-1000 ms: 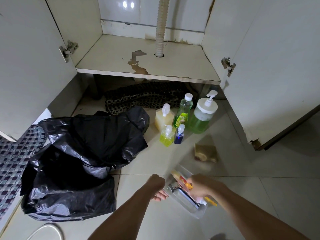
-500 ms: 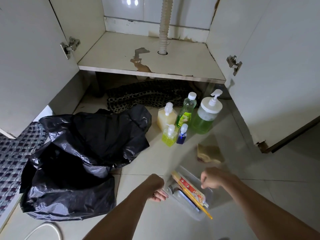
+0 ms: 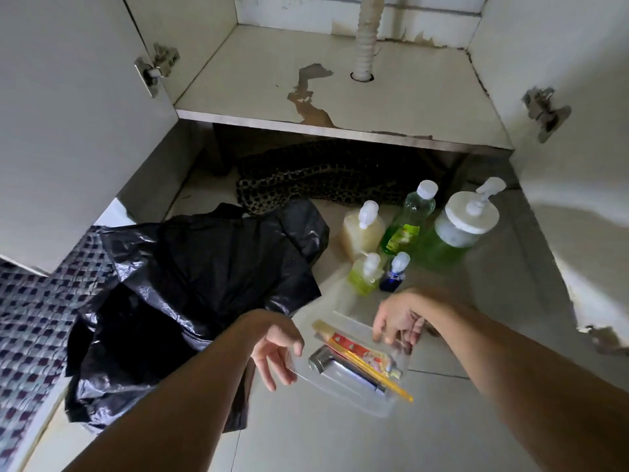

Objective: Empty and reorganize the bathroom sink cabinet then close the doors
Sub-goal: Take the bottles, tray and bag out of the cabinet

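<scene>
The sink cabinet (image 3: 408, 107) stands bare, with both doors swung wide and a peeling patch on its floor. On the tiles below, a clear plastic container (image 3: 343, 390) holds a toothpaste tube (image 3: 360, 350), a yellow toothbrush (image 3: 384, 376) and a metal piece (image 3: 323, 362). My left hand (image 3: 275, 349) hovers at its left edge, fingers spread and holding nothing. My right hand (image 3: 398, 318) rests its fingertips on the far rim. Behind stand a beige pump bottle (image 3: 360, 233), a slim green bottle (image 3: 408, 223), a large green pump jar (image 3: 452, 236) and two small bottles (image 3: 364, 275).
A crumpled black bin bag (image 3: 190, 284) lies on the floor at the left. A white drain hose (image 3: 366, 39) runs into the cabinet floor. A dark patterned mat (image 3: 323, 182) sits under the cabinet, a checkered mat (image 3: 34, 318) at the far left. The right door (image 3: 578, 165) is chipped at its bottom.
My right hand left the items in the container and moved up to its far rim. My left hand went from a fist at the left edge to spread fingers. My view moved closer.
</scene>
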{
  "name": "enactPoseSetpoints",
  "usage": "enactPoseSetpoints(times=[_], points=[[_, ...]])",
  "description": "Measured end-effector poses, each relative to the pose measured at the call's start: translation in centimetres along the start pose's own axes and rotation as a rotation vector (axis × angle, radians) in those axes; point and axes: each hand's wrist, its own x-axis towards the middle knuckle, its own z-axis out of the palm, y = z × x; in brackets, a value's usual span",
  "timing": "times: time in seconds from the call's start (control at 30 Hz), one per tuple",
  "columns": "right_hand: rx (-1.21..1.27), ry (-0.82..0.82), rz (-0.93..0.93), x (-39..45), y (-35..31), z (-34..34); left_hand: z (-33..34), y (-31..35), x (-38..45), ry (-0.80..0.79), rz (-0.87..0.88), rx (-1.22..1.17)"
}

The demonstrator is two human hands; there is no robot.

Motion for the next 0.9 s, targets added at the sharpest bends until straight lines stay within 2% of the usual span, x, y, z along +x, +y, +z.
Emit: enactPoseSetpoints(times=[0.13, 0.23, 0.33, 0.47, 0.67, 0.8, 0.9], points=[[0.043, 0.093, -0.052, -3.9, -1.9, -2.5, -1.4, 0.8, -4.6, 0.06, 0.008, -0.043], [0.09, 0.195, -0.11, -9.8, -2.8, -3.7, -2.4, 1.3, -10.9, 0.171, 0.063, -0.094], [0.18, 0.278, -0.179, -17.8, -4.0, -5.3, -3.2, 2.7, -19.4, 0.279, 0.115, -0.146], [0.294, 0.326, -0.237, -29.5, -5.8, -7.7, -3.5, 5.8, -32.5, 0.332, 0.125, -0.221], [0.517, 0.372, -0.292, -48.1, -7.5, -12.0, -1.3, 10.9, -51.0, 0.598, 0.209, -0.441], [0.592, 0.432, -0.285, -56.7, -8.2, -14.8, 1.8, 13.4, -60.2, 0.594, 0.288, -0.667], [0.67, 0.462, -0.32, -60.3, -9.0, -16.7, 3.3, 14.8, -64.7, 0.544, 0.345, -0.707]])
